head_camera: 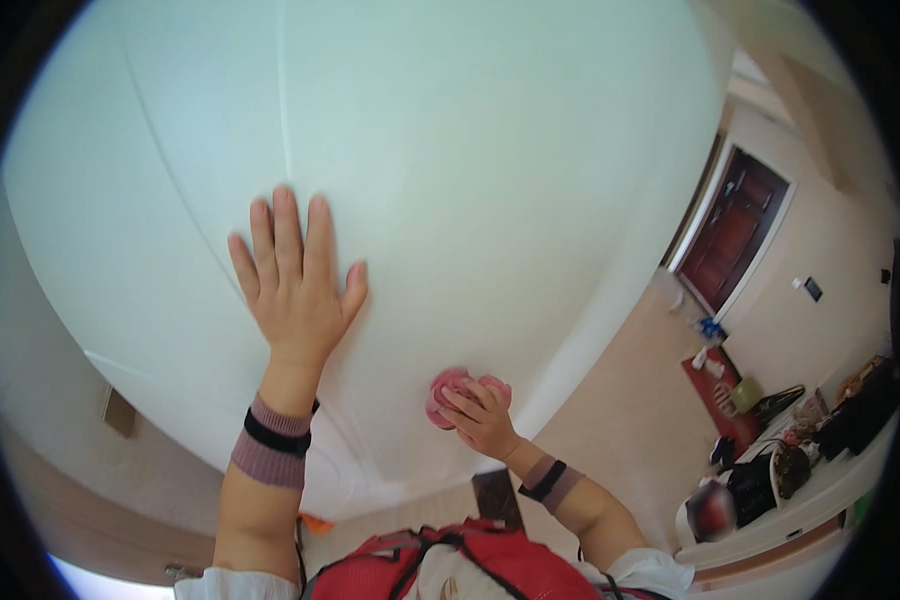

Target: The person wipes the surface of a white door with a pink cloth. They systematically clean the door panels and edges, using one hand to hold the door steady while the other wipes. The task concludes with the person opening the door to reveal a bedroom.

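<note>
A large, smooth white panel (480,187) with a glossy surface fills most of the view before me. Flat on its left part lies my left hand (292,292), fingers spread and holding nothing. Lower and to the right, my right hand (484,420) presses a crumpled pink cloth (450,390) against the panel near its lower edge. Both wrists wear pinkish knitted bands with black straps. Faint straight lines run down the panel's left part.
A dark red door (735,225) stands at the right, beyond a pale floor (607,375). A red mat or bench (720,397) holds small items. Bags and clothes lie along a white ledge (765,540) at lower right. A dark flat object (497,499) is below the panel.
</note>
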Demonstrator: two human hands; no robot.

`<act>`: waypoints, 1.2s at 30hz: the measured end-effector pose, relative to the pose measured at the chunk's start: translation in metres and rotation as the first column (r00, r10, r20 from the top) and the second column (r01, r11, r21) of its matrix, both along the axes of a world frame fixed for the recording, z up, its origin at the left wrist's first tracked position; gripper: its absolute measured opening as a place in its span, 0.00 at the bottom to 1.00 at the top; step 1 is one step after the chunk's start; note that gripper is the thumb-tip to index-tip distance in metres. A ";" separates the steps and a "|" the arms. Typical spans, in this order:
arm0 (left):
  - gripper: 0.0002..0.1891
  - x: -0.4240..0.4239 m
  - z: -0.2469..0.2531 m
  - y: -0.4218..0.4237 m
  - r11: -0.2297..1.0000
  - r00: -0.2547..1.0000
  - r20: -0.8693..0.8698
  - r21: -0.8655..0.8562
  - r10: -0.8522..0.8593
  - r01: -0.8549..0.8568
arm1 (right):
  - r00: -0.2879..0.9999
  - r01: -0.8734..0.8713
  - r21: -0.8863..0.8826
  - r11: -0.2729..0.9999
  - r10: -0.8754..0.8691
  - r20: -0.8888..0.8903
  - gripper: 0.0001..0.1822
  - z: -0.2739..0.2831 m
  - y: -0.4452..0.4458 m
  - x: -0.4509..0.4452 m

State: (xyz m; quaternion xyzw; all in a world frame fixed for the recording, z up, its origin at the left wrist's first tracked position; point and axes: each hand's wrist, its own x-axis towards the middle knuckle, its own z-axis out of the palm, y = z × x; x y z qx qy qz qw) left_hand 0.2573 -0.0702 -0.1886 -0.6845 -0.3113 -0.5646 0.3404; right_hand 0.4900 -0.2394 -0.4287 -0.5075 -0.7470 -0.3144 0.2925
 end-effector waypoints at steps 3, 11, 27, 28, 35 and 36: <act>0.39 0.008 0.002 -0.013 0.999 0.999 0.023 0.007 -0.038 0.038 | 0.985 0.092 0.257 0.962 -0.050 -0.167 0.29 0.117 0.000 0.011; 0.37 0.004 -0.001 -0.011 0.998 0.997 0.018 0.016 -0.069 0.068 | 0.988 -0.021 0.852 0.524 0.139 -0.061 0.31 0.481 0.052 0.036; 0.36 -0.001 -0.008 0.001 1.000 0.999 0.019 0.015 -0.027 0.027 | 0.974 0.146 0.766 0.626 -0.225 -0.001 0.38 0.587 0.110 0.039; 0.36 0.002 -0.006 0.000 1.000 1.000 0.021 0.014 -0.023 0.023 | 0.976 0.117 0.767 0.631 -0.215 0.028 0.38 0.572 0.107 0.040; 0.35 0.009 0.001 -0.003 0.998 0.998 0.007 0.035 0.059 -0.060 | 0.981 0.118 0.783 0.611 -0.192 0.001 0.35 0.421 0.097 0.037; 0.35 0.004 -0.002 -0.002 0.996 0.997 0.011 0.041 0.077 -0.077 | 0.982 0.141 0.783 0.606 -0.184 -0.035 0.34 0.393 0.102 0.029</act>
